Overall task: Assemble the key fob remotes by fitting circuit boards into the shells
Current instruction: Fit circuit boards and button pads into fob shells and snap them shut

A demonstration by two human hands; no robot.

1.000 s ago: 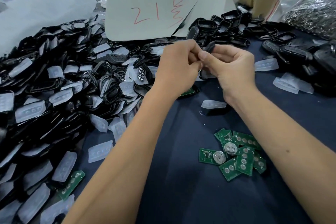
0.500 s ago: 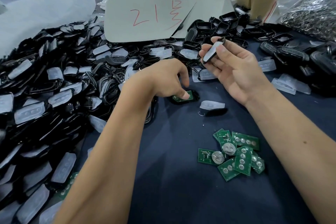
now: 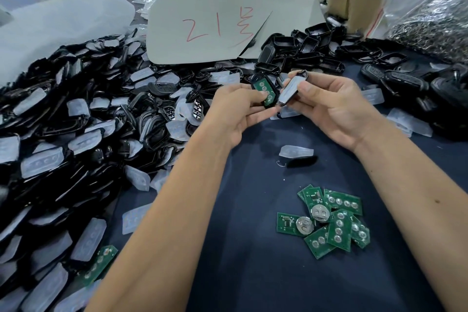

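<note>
Cardboard sheet [image 3: 228, 30] reads "21" in red, then an unclear mark.

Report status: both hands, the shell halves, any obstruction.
Left hand grips black shell half with green circuit board. Right hand holds black shell half with translucent pad. Halves apart. Nothing between.

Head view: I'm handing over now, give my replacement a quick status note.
Left hand holds a black shell with a green board seated in it. Right hand pinches the other shell half with its pale button pad, close beside but not yet joined. Done: board fitted. Left: close the two halves, then work through the loose boards on the dark cloth and shell pile.
</note>
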